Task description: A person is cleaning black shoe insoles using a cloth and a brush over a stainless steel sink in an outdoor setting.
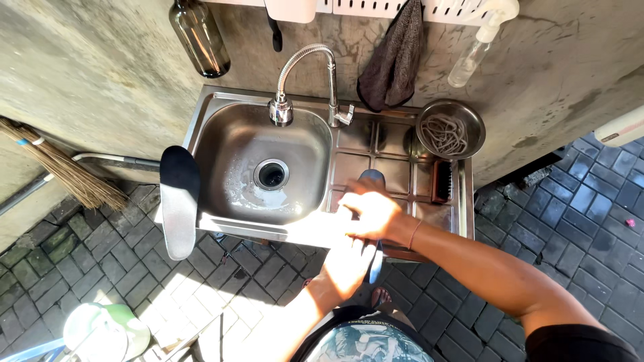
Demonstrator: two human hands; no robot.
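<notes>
A dark blue insole [373, 178] lies across the drainboard of a steel sink [396, 144], its near end hanging over the front edge. My right hand [373, 213] presses down on its middle. At the overhanging end my left hand [347, 263] grips it from below. Strong sunlight washes out both hands, so the fingers are hard to make out. A second insole [179, 201], grey with a dark heel end, rests on the sink's left rim.
A curved faucet [314, 60] stands over the basin with its drain [271, 174]. A steel bowl [469, 110] holding a coiled scrubber and a dark brush [443, 181] sit at the right. On the wall are a brown bottle [199, 37], a cloth [396, 60] and a spray bottle [473, 53]. A broom [67, 174] leans at the left.
</notes>
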